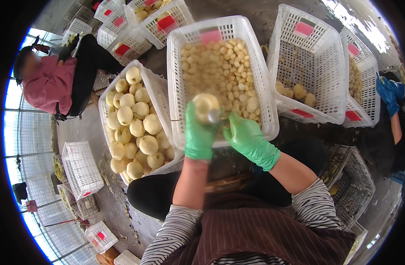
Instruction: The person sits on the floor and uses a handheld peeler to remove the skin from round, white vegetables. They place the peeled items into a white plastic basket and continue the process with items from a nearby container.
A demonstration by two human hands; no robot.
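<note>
My left hand (201,139), in a green glove, holds a pale peeled fruit (205,103) with a hollow in its upper face. Against the fruit sits the rounded metal head of a scoop-like tool (213,116), blurred. Its thin shaft leads to my right hand (247,137), also green-gloved, with the fingers curled round the handle, which is mostly hidden. Both hands are over the near edge of a white perforated plastic crate (272,127). Small pale rounded fruit pieces (235,71) fill its bottom; those on the left look hazy, perhaps under cloudy liquid.
Left of me, a tilted crate (158,86) holds whole peeled fruits (135,127). Another crate (328,73) on the right has a few fruits (299,91) in it. A person (53,79) sits at far left; a blue-gloved hand (389,92) shows at far right. Stacked crates (121,43) stand behind.
</note>
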